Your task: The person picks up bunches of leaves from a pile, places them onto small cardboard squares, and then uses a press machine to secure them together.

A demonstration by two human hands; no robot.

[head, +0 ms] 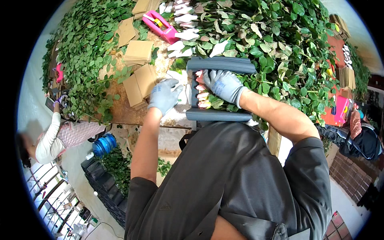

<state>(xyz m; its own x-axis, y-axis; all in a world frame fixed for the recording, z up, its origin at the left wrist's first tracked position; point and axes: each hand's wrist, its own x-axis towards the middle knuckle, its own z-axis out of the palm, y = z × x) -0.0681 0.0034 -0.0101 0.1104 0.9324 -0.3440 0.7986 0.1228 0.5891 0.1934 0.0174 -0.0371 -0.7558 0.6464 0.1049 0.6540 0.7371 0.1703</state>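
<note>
My left hand point(165, 94), in a grey coated glove, is over the worktable just left of a dark ribbed cradle point(219, 115). Its thumb and fingers are apart, next to white sleeves point(183, 78), with nothing visible between them. My right hand point(223, 85), gloved alike, lies in the cradle with its fingers bent over pink roses point(203, 96). Those blooms line up at the cradle's left end, with their leafy stems running right. Part of the row is hidden under the right hand.
Stacked cardboard pieces point(138, 52) and a pink tape dispenser point(160, 27) stand beyond my left hand. White-sleeved buds point(186, 34) lie along rose foliage point(270, 45). More foliage point(87, 48) covers the left side. Another person point(51, 138) stands far left, near blue water bottles point(104, 144).
</note>
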